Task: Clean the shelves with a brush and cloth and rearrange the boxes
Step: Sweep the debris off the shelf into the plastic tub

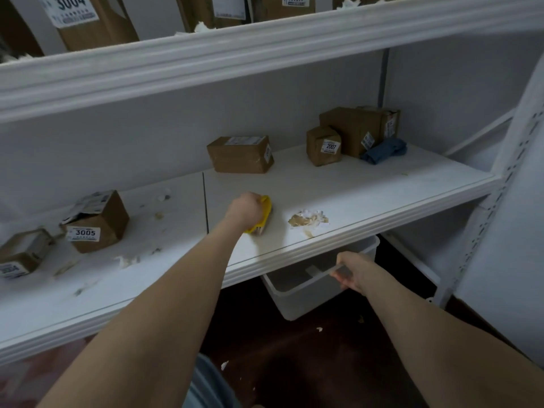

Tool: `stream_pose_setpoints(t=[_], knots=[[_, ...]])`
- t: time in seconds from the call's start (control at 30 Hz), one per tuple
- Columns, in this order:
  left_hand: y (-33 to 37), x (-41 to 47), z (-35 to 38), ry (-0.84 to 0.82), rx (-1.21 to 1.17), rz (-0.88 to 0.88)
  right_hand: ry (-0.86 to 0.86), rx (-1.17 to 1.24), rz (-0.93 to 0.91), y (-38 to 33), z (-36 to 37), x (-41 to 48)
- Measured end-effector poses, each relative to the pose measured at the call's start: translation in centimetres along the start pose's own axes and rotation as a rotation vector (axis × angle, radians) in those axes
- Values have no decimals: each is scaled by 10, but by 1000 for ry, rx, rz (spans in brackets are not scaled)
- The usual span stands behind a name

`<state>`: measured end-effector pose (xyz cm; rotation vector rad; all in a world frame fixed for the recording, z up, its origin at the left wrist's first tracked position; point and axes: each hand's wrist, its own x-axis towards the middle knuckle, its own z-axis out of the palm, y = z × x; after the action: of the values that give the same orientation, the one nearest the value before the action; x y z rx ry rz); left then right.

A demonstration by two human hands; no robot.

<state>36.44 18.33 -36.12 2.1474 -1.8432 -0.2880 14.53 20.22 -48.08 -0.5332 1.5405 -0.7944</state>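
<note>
1. Gripping the near rim of the clear bin (294, 301) with the right hand (351, 272), fingers curled over it, just below the shelf (382, 187) edge. Holding it by one rim only, so probably risking a tilt or a slip.
2. Clutching the yellow brush (263, 214) in the left hand (245, 209), fist wrapped round it, bristles resting on the shelf just left of the scrap pile (309, 219).
3. Risking a fast stroke flicking the light paper past the bin mouth and onto the dark floor, beside the white bits (319, 329) lying there.
4. Possibly smearing the brownish scraps across the white board rather than lifting them.
5. Risking missed litter around the box marked 3005 (94, 222), well left of the brush.
6. Leaving the blue cloth (384, 150) far right, touching the large box (353, 129), well apart from both hands.
</note>
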Motion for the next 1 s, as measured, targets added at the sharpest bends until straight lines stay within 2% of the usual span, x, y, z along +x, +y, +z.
stream_pose_setpoints(t=[0.1, 0.17, 0.23, 0.33, 0.63, 0.8, 0.9, 1.0], knots=[[6, 1, -1, -52, -49, 74, 10, -14, 5, -1, 3, -4], [4, 4, -5, -8, -44, 80, 14, -17, 10, -2, 3, -6], [-1, 8, -6, 43, -7, 15, 2, -5, 10, -3, 0, -7], [-4, 9, -2, 20, 41, -78, -8, -18, 11, -4, -3, -9], [46, 9, 12, -75, -39, 129, 0, -41, 16, -8, -6, -11], [38, 33, 10, 31, 18, 106, 6, -46, 38, -10, -15, -4], [39, 43, 16, 10, 19, 81, -3, -40, 36, -11, -14, -2], [51, 44, 23, -46, -47, 147, 6, -24, 31, -12, -15, -1]])
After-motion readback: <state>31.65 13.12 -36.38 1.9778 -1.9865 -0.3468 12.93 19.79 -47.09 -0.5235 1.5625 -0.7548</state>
